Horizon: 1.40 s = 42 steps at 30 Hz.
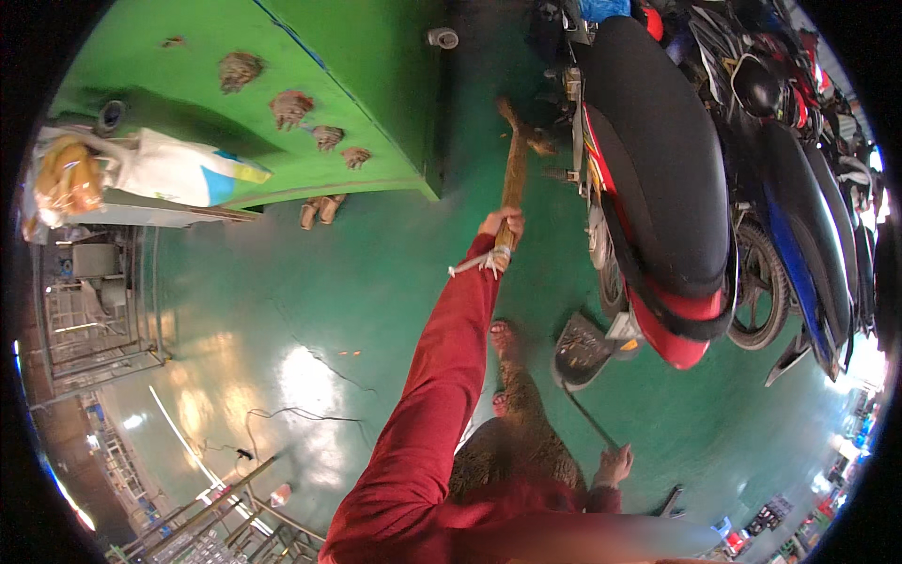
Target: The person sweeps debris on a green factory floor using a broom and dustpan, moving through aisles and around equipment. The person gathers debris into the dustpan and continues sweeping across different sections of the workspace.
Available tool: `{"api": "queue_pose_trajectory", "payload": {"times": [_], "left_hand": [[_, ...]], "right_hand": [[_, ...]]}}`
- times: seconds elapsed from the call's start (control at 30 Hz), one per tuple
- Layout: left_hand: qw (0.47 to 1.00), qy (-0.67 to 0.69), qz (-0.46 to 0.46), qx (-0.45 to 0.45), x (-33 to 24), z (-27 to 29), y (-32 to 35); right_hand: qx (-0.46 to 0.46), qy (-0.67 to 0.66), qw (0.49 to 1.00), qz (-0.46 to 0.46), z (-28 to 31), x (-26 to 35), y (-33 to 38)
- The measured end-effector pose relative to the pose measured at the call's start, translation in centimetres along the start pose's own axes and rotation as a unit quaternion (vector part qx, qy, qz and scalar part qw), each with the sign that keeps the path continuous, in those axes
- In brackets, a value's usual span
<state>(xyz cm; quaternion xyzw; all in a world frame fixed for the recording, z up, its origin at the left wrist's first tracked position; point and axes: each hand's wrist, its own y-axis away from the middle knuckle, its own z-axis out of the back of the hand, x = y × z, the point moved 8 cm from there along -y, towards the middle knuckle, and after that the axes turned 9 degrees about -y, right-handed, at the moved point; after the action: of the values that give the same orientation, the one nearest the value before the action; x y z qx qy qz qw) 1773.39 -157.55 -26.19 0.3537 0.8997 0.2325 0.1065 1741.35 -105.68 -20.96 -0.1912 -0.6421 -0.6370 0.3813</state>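
Broom stretches over the green floor, its head beside the green cabinet at left and the parked black-seated motorbike crowding in at right. Left hand grips its wooden handle. Right hand, low near the dustpan, grips a thin rod.

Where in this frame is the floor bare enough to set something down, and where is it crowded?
Bare green floor lies between the green wall, the metal rack and the red sleeve. Crowded: around the broom in the left hand, beside the parked motorbike, and near the dustpan.
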Motion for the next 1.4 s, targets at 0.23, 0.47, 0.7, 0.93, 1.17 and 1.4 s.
{"api": "queue_pose_trajectory", "payload": {"times": [0.23, 0.47, 0.7, 0.93, 1.17, 1.4], "left_hand": [[0.99, 0.139, -0.026, -0.018, -3.5, 8.2, -1.7], [0.97, -0.053, -0.188, -0.143, 6.9, 16.4, 20.7], [0.948, 0.211, -0.122, -0.207, 16.1, 21.7, 43.8], [0.861, -0.065, -0.228, -0.45, 16.0, 20.6, 54.0], [0.938, 0.014, -0.255, -0.233, 9.1, 17.6, 50.4], [0.948, 0.102, -0.267, -0.139, -7.6, 16.6, 34.6]], "right_hand": [[0.02, 0.078, 0.997, -0.012, -1.5, 2.1, 1.6], [0.052, 0.142, 0.988, -0.015, -4.5, 2.8, 4.8], [0.121, 0.104, 0.987, 0.015, -4.4, 1.2, 7.2], [0.184, 0.118, 0.975, 0.043, -7.1, -0.8, 11.0], [0.173, 0.176, 0.967, 0.068, -12.8, -4.2, 15.5], [0.282, 0.204, 0.937, 0.03, -21.3, -6.8, 18.8]]}}
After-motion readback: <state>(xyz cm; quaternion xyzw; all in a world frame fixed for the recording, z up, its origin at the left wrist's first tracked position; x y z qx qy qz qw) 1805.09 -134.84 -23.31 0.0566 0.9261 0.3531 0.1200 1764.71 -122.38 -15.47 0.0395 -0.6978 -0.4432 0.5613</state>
